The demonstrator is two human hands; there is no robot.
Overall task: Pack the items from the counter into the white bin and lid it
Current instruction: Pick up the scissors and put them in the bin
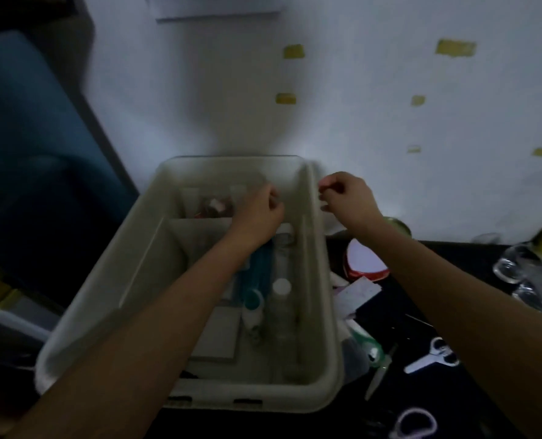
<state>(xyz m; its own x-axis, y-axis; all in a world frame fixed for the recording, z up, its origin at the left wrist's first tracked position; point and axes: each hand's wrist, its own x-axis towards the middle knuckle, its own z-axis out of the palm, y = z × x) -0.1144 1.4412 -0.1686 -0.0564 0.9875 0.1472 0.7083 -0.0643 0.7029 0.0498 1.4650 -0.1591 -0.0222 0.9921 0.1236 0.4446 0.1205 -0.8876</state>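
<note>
Packing partly done, lid not on. White bin (326, 280) sits on the desk (421, 407), open-topped, w/ dividers inside. Already in: teal tube (257, 280), clear bottle w/ white cap (281, 299), flat grey box (219, 334), something reddish in the far compartment (212, 205) — too dim to name.

Left hand (260, 213) reaches inside the bin, over the far divider, fingers curled; can't tell if gripping anything or just placing — blurred. Right hand (347, 198) hovers just beside the bin's right rim, fingers curled, thumb & forefinger close together as if pinching sth small; nothing clearly visible in it, so can't tell.

Still out on the desk, right of the bin: white-handled scissors (434, 356), green-and-white tube (364, 337) close to the bin wall, white card (358, 293), red-rimmed round item (366, 261), clear glassware (516, 274) at far right, pale purple loop (415, 423) near the front edge. Which of these belong in the bin — unclear from here.

Judgement: roughly mid-task. Several items left, then the lid. No lid identifiable in view; prob. off-frame. Room left in the near-left compartment, so fit shouldn't be an issue, tho scissors should go in flat so the lid seats.
</note>
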